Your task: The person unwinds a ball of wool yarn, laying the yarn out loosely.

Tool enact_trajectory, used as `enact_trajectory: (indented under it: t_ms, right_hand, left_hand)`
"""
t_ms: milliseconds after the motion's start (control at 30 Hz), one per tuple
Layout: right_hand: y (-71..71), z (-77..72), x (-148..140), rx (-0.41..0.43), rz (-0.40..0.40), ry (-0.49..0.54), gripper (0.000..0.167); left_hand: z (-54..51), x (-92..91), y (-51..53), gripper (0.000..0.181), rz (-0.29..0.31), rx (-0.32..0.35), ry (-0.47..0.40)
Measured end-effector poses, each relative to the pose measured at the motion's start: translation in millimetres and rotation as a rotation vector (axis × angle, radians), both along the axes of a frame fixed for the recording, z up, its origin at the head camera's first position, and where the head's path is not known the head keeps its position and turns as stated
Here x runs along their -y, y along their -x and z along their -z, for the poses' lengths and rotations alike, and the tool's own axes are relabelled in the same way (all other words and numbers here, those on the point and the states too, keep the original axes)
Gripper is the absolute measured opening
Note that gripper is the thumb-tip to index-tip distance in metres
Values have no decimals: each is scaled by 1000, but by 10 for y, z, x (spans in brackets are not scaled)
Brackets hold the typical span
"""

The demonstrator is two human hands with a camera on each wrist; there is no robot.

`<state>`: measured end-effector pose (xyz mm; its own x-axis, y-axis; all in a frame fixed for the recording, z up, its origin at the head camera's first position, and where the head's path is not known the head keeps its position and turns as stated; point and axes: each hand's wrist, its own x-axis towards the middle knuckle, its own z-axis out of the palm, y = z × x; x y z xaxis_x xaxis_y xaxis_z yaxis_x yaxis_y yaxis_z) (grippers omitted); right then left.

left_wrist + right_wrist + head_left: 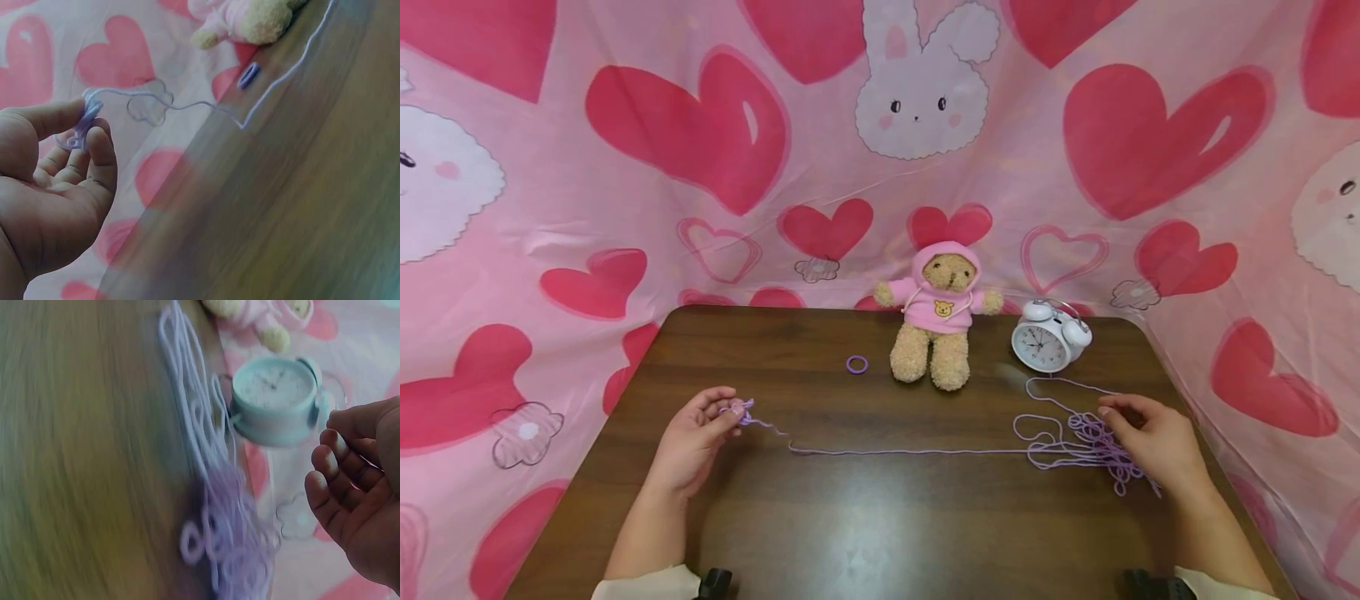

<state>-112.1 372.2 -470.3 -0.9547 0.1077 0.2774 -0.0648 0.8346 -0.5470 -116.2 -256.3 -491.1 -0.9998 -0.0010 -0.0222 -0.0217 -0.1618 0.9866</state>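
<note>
Between thumb and fingertips my left hand [695, 437] pinches a small looped bunch of purple yarn [87, 122], held up above the table's left side. From that bunch a single yarn strand [910, 452] dips to the tabletop and stretches right to a loose, tangled yarn pile [1093, 433]. Over the pile is my right hand [1161, 442], its fingers loosely bent. In the right wrist view, the right fingertips [325, 459] show no yarn between them, and the yarn pile [234, 531] lies apart from them, somewhat blurred.
A teddy bear [942, 308] in a pink hoodie sits at the table's back. Right of it stands a white twin-bell alarm clock [1041, 343]. A small purple ring [857, 364] lies left of the bear. Pink heart-patterned cloth [827, 175] hangs behind the dark wooden table [760, 533].
</note>
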Motion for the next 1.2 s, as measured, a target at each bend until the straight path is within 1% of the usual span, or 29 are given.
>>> enact_trajectory:
  t_ms: [133, 200, 333, 467, 600, 767, 900, 1067, 1200]
  right_hand:
    - [58, -21, 180, 0, -33, 14, 21]
    - [93, -28, 274, -13, -52, 29, 19]
    - [157, -31, 451, -53, -95, 58, 13]
    - [215, -30, 648, -75, -144, 93, 11]
    - [266, -15, 870, -64, -177, 125, 11]
    - [318, 21, 1151, -18, -214, 160, 11]
    - [345, 42, 1366, -2, -268, 184, 12]
    - [369, 71, 1616, -32, -344, 208, 11]
    - [381, 101, 1792, -64, -417, 227, 11]
  left_hand:
    - [-32, -140, 52, 24, 15, 4, -1]
    - [-42, -201, 72, 24, 24, 2, -4]
    - [-34, -321, 120, 25, 50, -2, -11]
    - [-22, -452, 153, 25, 61, 17, -12]
    - [-6, -608, 175, 27, 61, 32, -10]
    - [12, -806, 198, 28, 59, 48, -31]
    - [14, -945, 214, 26, 73, 57, -47]
    - [26, -1101, 230, 25, 103, 43, -70]
    - [45, -1218, 230, 27, 112, 51, -98]
